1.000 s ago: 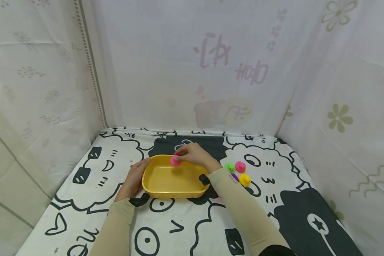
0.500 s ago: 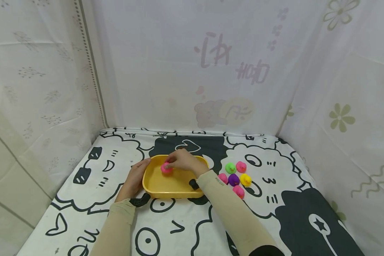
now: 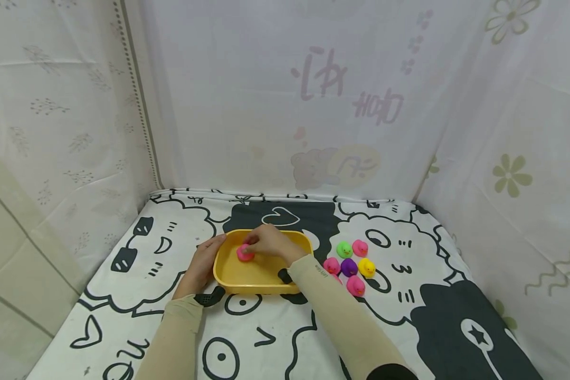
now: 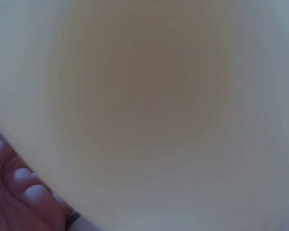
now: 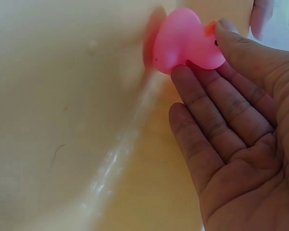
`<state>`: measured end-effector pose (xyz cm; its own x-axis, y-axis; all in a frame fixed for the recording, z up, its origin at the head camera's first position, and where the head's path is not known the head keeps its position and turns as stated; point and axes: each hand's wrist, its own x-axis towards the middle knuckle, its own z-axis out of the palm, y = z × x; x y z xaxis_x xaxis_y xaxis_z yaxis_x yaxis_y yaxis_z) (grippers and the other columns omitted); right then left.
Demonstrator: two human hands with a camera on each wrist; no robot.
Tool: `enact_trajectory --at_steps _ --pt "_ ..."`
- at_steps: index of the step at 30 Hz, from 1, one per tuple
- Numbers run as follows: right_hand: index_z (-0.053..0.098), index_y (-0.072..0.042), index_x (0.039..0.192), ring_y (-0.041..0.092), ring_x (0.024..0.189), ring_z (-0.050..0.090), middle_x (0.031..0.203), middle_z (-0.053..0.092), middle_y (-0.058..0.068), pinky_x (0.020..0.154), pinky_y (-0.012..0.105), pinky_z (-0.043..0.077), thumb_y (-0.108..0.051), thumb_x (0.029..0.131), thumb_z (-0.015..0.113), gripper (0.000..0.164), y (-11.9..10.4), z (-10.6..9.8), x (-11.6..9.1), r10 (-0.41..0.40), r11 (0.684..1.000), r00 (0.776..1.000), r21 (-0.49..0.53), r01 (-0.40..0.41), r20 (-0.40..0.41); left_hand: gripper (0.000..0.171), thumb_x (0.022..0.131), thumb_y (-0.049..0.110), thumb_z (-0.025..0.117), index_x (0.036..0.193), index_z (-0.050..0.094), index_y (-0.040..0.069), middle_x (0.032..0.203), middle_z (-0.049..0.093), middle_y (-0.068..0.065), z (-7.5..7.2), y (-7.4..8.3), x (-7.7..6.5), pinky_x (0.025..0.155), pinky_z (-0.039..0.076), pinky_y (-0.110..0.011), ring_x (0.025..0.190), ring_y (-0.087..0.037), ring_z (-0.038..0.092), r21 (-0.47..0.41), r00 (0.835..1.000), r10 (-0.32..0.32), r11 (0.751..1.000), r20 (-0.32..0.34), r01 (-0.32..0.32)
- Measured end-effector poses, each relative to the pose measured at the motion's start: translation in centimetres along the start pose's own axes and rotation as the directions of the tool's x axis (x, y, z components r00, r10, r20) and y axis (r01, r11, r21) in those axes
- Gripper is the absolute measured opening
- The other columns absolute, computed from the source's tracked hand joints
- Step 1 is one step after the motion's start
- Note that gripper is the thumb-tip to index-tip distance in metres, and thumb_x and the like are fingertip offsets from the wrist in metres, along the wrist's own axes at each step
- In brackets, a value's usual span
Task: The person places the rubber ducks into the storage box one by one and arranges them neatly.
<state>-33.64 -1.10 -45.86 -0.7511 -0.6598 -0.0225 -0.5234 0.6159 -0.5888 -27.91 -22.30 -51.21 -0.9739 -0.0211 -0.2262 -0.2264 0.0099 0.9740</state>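
Note:
A yellow plastic tray (image 3: 261,288) rests on the patterned cloth. My left hand (image 3: 202,268) holds it by the left side; in the left wrist view the tray's blurred wall fills most of the picture, and part of the hand's fingers (image 4: 38,202) shows at the lower left. Inside the tray, toward its left end, my right hand (image 3: 272,244) pinches a pink rubber duck (image 3: 245,254). The right wrist view shows thumb and fingertips on the head end of that duck (image 5: 180,41), whose base is close over the tray's floor.
Right of the tray sits a cluster of small rubber ducks: a green one (image 3: 344,249), a purple one (image 3: 349,267), a yellow one (image 3: 367,267) and several pink ones (image 3: 355,286). My right forearm (image 3: 334,311) partly covers one pink duck. White curtains (image 3: 228,105) enclose the back and sides.
The right hand has carried the pink duck left and lower into the tray, slowing over the last half second. More of the duck cluster now shows beside the forearm. The left hand stays put.

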Motion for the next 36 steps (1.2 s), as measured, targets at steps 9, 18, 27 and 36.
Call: enact_trajectory --at_steps 9,18,27,36 --pt "0.076 -0.014 0.113 0.007 0.087 0.062 0.100 0.072 -0.008 0.081 0.018 0.053 -0.031 0.091 0.076 0.028 -0.04 0.46 0.05 0.025 0.999 1.000 0.046 -0.024 -0.017 0.077 0.098 0.062 0.051 0.154 0.041 0.011 0.155 0.043 -0.010 -0.10 -0.29 -0.05 0.097 0.053 -0.026 0.133 -0.027 0.050 -0.031 0.999 0.025 0.999 0.043 -0.023" --pt "0.075 -0.016 0.113 0.007 0.092 0.062 0.101 0.071 -0.010 0.086 0.020 0.053 -0.033 0.089 0.078 0.030 0.10 0.86 -0.08 0.048 0.997 0.999 0.060 -0.048 -0.001 0.075 0.099 0.061 0.049 0.154 0.041 0.011 0.155 0.042 -0.010 -0.15 -0.21 -0.35 0.096 0.053 -0.025 0.133 -0.027 0.049 -0.005 1.000 0.011 1.000 0.024 -0.011" --pt "0.074 -0.015 0.117 0.006 0.091 0.062 0.102 0.072 -0.009 0.080 0.017 0.053 -0.027 0.089 0.078 0.030 -0.01 0.65 -0.33 0.026 0.998 0.999 0.051 -0.027 0.023 0.077 0.098 0.063 0.049 0.154 0.042 0.011 0.155 0.042 -0.009 -0.08 -0.21 -0.30 0.099 0.051 -0.026 0.135 -0.026 0.047 0.009 1.000 0.018 1.000 0.016 -0.018" --pt "0.074 -0.015 0.118 0.006 0.089 0.062 0.102 0.071 -0.009 0.077 0.015 0.053 -0.029 0.089 0.078 0.032 0.07 0.80 -0.24 0.011 1.000 1.000 0.006 -0.011 0.010 0.075 0.100 0.061 0.048 0.154 0.040 0.010 0.157 0.040 -0.009 -0.01 0.00 -0.38 0.103 0.049 -0.030 0.136 -0.027 0.047 0.025 1.000 0.019 0.999 0.020 -0.020"
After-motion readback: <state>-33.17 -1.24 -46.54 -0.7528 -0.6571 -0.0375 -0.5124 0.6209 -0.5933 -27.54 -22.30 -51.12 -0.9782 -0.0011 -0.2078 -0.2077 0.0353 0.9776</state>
